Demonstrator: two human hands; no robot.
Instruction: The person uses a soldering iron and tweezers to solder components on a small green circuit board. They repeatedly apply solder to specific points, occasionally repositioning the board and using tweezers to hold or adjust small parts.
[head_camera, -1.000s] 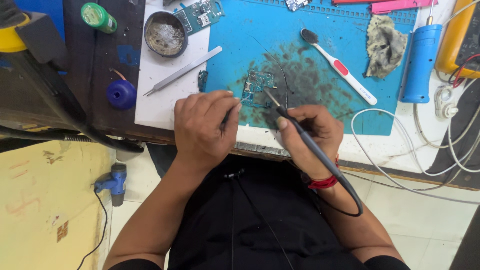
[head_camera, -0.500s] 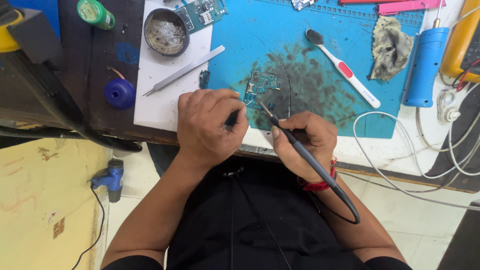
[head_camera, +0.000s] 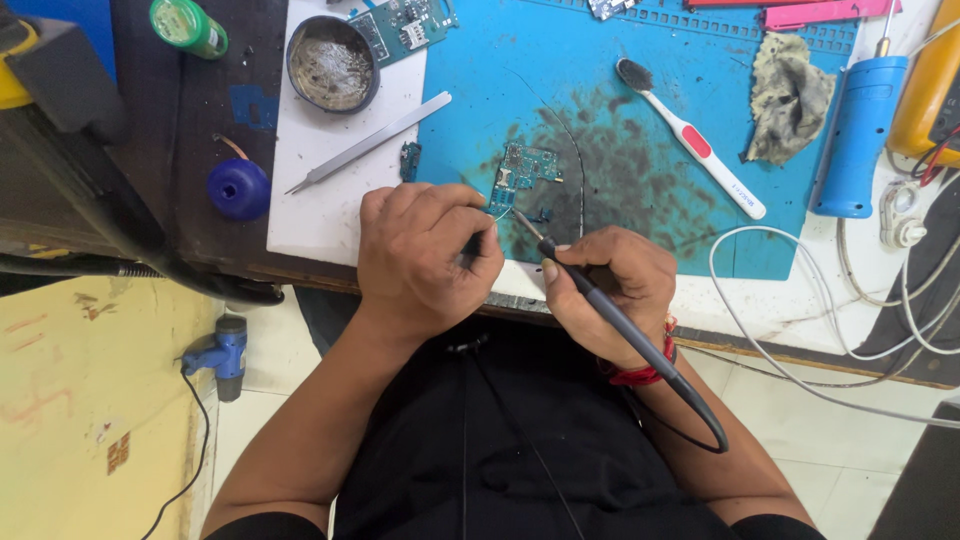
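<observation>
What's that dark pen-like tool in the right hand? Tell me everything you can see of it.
The soldering iron is a slim, dark grey wand, seemingly plastic, ending in a thin metal tip. The right hand grips it like a pen, tilted, tip pointing up-left to the near edge of the small green circuit board on the blue mat. A dark cable leaves its rear end, looping below the wrist.
</observation>
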